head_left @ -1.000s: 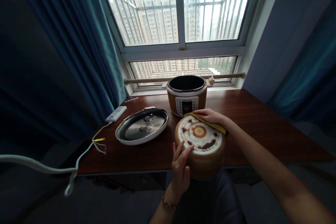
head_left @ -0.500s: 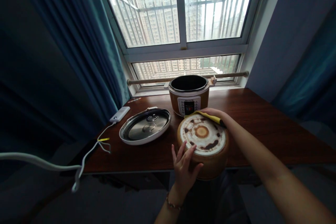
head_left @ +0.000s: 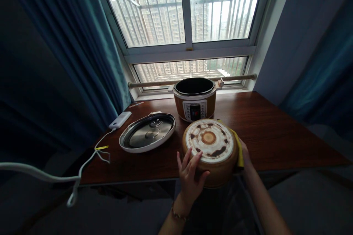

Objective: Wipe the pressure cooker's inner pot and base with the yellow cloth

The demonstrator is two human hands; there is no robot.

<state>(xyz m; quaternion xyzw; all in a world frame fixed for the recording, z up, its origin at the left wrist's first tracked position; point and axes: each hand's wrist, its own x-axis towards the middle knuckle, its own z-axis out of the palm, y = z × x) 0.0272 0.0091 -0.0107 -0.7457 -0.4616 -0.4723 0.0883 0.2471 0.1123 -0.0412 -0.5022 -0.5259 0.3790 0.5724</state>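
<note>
A brown inner pot point(head_left: 217, 172) is turned bottom up near the table's front edge, its pale base point(head_left: 198, 148) marked with dark brown stains. My left hand point(head_left: 190, 176) steadies it from the near left, fingers spread over the base rim and thumb along the side. A yellow cloth point(head_left: 239, 150) is pressed to the pot's right side by my right hand point(head_left: 245, 156), whose fingers are mostly hidden behind cloth and pot. Behind stands the electric cooker body point(head_left: 180, 107), without its lid. The round lid point(head_left: 138, 149) lies inner side up to the left.
A white power bank point(head_left: 120, 120) with a white cable point(head_left: 87, 164) and yellow tie lies at the left of the wooden table point(head_left: 264, 128). A window point(head_left: 190, 49) with a wooden rod point(head_left: 239, 78) is behind. A blue curtain point(head_left: 91, 55) hangs on the left.
My right hand has moved with the yellow cloth from the pot's far edge round to its right side. My left hand stays on the pot. The view has shifted slightly.
</note>
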